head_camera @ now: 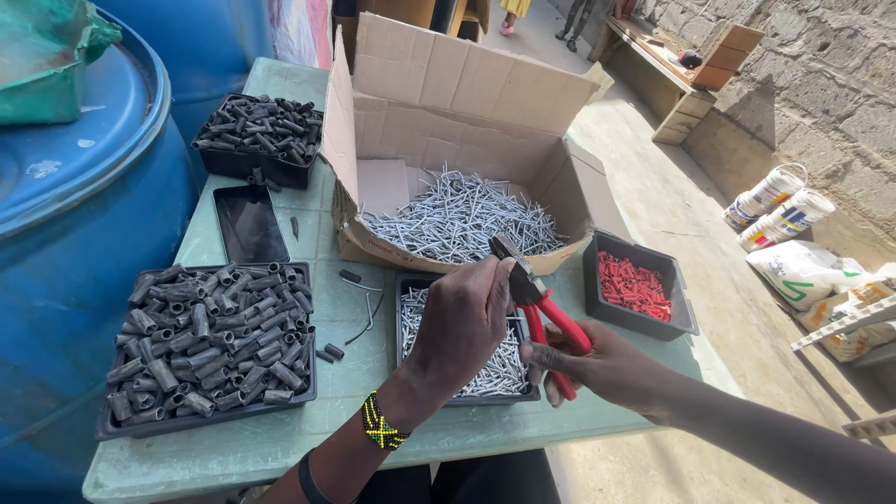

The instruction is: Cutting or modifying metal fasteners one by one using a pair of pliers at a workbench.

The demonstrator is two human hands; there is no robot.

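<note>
The right hand (607,366) closes its grip around the red handles of a pair of pliers (537,313), whose dark head points up and away from the palm. The left hand (462,322) sits just beside that head, fingers bunched at it as if pinching something small; what they hold is hidden, so I cannot tell whether that grip carries anything. Directly under both hands lies a black tray of silver nails (504,369) on a pale green desk (280,439) with a worn, scuffed top. Just beyond the pliers stands an open cardboard box (448,103) heaped with more nails. To the right of the grip sits a black tray of red plugs (635,285). Left of it, a larger tray of dark metal tubes (210,341), a dark phone (250,224) lying flat, and a 2nd tray of tubes (261,135) further off. A blue barrel (75,243) stands against the desk's left edge. The place is outdoors: concrete ground (672,224), a rough block wall (821,93), with buckets (779,210) and sacks (812,280) along its foot.
</note>
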